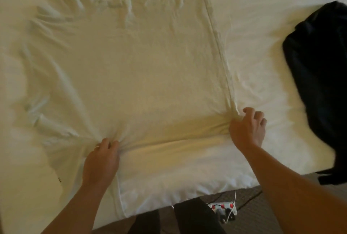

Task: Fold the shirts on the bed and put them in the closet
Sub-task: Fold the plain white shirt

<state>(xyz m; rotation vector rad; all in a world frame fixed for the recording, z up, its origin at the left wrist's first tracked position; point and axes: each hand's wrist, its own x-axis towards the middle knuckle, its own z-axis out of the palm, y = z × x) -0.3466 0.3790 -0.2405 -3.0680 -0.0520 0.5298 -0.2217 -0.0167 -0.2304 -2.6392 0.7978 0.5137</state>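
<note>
Pale shirt (131,61) spread flat near bed's (262,27) front edge. Left hand (102,160) and right hand (247,128) pinching its near side. Soft, light, limp; best held at corners.

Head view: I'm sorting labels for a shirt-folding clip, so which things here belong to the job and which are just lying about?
Part of the job:
white shirt, spread flat on the bed
left hand and right hand, both gripping its near edge
dark garment at the right, possibly another shirt

Lying about:
power strip on the floor
</note>
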